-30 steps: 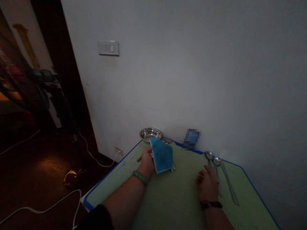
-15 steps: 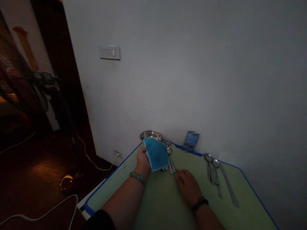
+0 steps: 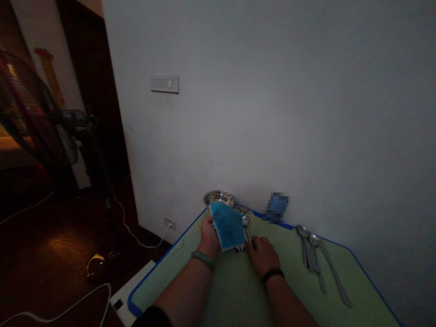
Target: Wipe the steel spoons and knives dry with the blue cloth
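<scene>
My left hand (image 3: 209,237) is closed on the edge of a blue cloth (image 3: 227,227) with a pale border. The cloth hangs over part of the cutlery on the table and hides it. Beside the cloth, my right hand (image 3: 264,255) has its fingers closed around the handle end of a metal spoon (image 3: 245,220), which still lies low at the table. Other cutlery handles (image 3: 240,248) peek out from under the cloth. Behind the cloth stands a shiny steel bowl (image 3: 220,198) near the wall.
The green table (image 3: 231,290) has a blue edge and stands against a white wall. To the right lie several spoons (image 3: 314,240) and other cutlery, including one long-handled piece. A blurred blue object (image 3: 277,206) is at the back edge. A standing fan (image 3: 78,120) and white cables are at left.
My right hand has moved forward and closed around a spoon handle. My left hand still holds the cloth. The whole view has shifted slightly.
</scene>
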`<act>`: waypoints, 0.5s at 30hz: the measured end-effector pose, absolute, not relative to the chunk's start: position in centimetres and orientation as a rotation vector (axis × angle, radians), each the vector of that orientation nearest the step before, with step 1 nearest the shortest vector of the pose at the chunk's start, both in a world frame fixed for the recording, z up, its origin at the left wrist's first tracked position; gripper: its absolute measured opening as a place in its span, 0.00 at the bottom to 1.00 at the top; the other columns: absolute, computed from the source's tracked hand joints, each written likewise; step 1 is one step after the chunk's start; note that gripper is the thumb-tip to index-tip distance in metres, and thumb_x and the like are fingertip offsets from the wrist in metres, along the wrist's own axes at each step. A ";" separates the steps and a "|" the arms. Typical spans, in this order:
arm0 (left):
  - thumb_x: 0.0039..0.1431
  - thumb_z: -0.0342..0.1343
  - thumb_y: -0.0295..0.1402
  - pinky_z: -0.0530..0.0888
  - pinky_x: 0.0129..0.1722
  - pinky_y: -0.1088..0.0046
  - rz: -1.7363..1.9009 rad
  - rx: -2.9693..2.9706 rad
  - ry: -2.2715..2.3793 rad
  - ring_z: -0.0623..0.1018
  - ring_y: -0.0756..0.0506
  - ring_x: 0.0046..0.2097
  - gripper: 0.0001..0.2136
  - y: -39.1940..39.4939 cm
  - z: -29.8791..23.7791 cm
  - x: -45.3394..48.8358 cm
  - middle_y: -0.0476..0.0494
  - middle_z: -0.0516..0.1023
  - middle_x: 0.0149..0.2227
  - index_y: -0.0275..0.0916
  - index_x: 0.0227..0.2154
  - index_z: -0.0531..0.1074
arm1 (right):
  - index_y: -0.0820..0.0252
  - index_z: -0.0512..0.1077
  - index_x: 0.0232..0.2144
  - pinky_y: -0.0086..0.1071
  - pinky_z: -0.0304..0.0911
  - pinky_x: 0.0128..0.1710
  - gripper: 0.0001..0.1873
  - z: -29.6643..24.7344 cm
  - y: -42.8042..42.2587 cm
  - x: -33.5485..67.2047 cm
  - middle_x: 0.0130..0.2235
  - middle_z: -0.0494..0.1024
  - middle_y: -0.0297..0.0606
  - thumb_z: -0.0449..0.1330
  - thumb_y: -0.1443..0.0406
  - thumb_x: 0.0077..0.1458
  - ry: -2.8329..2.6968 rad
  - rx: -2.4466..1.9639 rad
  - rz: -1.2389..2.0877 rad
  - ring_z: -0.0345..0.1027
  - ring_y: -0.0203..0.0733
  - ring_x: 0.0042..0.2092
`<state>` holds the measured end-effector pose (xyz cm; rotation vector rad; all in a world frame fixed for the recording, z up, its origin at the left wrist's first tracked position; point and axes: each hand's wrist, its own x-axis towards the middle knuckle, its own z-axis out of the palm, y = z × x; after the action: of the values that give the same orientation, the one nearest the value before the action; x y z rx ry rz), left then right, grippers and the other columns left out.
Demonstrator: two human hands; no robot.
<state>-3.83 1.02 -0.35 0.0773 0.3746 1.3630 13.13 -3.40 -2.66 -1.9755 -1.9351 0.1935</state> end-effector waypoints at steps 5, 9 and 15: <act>0.42 0.48 0.32 0.69 0.34 0.62 1.416 0.123 0.520 0.69 0.46 0.17 0.08 1.0 -0.3 -3.7 0.46 0.68 0.13 0.38 0.12 0.62 | 0.58 0.71 0.36 0.33 0.58 0.36 0.21 -2.7 -3.1 12.9 0.39 0.71 0.44 0.44 0.54 0.52 -1.889 -2.065 0.215 0.67 0.43 0.39; 0.43 0.48 0.31 0.69 0.33 0.63 1.430 0.122 0.528 0.66 0.48 0.15 0.10 1.1 -0.3 -3.4 0.48 0.66 0.11 0.38 0.11 0.60 | 0.60 0.70 0.35 0.33 0.58 0.35 0.21 -2.9 -3.2 13.6 0.38 0.72 0.46 0.44 0.54 0.51 -1.841 -2.129 0.231 0.67 0.43 0.39; 0.42 0.49 0.30 0.69 0.32 0.65 1.426 0.005 0.566 0.67 0.48 0.16 0.08 1.4 -0.7 -3.2 0.49 0.65 0.11 0.38 0.12 0.61 | 0.59 0.69 0.31 0.32 0.57 0.31 0.17 -3.2 -3.2 14.2 0.35 0.74 0.44 0.47 0.55 0.48 -1.766 -2.203 0.280 0.68 0.44 0.36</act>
<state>-3.19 1.38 -0.74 0.0049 0.5656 1.4262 14.18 -3.20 -3.19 -2.2032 -1.7665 0.2798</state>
